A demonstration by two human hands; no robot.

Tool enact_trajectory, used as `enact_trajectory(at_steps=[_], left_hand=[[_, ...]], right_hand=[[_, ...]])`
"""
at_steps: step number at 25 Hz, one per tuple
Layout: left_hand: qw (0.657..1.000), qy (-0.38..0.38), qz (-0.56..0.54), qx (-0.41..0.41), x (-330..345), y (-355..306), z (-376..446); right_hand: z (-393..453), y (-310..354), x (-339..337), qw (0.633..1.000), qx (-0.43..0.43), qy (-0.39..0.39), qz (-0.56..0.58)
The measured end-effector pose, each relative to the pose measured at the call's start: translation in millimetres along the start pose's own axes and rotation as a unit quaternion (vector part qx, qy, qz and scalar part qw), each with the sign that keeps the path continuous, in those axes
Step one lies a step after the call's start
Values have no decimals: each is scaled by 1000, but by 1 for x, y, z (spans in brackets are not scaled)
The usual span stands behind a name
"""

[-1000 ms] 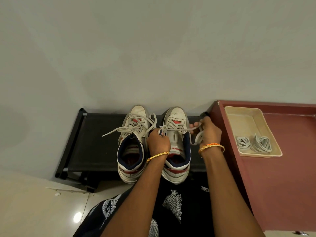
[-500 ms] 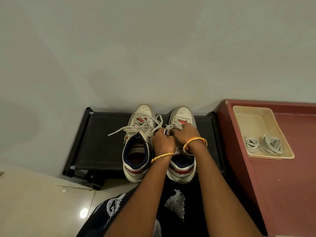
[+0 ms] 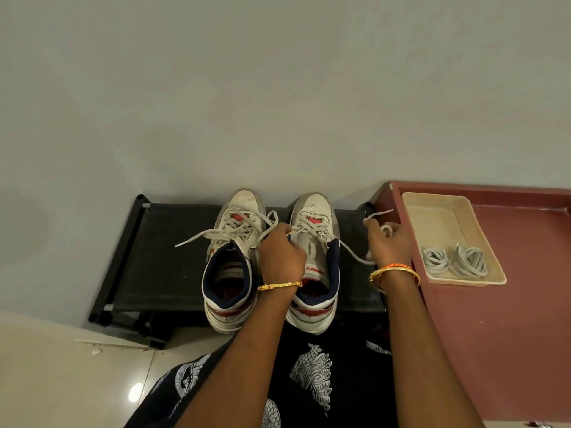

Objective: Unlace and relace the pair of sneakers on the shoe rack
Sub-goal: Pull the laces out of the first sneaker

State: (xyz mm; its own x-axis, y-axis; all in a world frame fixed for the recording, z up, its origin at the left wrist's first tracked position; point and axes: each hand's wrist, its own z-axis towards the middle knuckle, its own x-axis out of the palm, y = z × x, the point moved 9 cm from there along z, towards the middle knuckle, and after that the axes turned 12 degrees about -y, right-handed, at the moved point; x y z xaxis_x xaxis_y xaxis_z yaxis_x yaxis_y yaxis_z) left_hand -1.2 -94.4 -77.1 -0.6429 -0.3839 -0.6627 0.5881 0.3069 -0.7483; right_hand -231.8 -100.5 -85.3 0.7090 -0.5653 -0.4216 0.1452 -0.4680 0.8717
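Early unlacing: right hand (image 3: 390, 242) pinches lace (image 3: 352, 252) pulled right of the right sneaker (image 3: 315, 261), left hand (image 3: 282, 254) grips its eyelets; left sneaker (image 3: 231, 264) still laced.

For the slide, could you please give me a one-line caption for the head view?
Left hand steadies the right sneaker on the shoe rack while right hand pulls its lace sideways.

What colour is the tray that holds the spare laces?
The tray is pale cream or beige; the head view shows it, resting on a reddish-brown surface.
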Motion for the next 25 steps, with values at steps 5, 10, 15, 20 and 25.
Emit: enact_trajectory(at_steps=[5,10,15,20,25], left_hand=[[971,34,123,204,13,-41,4],[959,85,139,233,23,-50,8],[919,121,260,272,43,-47,10],[909,156,280,266,63,-43,7],[912,152,277,261,67,-37,9]], right_hand=[[-48,21,48,950,-186,130,-215],[-41,16,68,925,-168,104,-325],[-14,9,61,954,-88,130,-256],[-1,-2,54,963,-4,185,-195],[-2,-4,56,962,32,202,-179]])
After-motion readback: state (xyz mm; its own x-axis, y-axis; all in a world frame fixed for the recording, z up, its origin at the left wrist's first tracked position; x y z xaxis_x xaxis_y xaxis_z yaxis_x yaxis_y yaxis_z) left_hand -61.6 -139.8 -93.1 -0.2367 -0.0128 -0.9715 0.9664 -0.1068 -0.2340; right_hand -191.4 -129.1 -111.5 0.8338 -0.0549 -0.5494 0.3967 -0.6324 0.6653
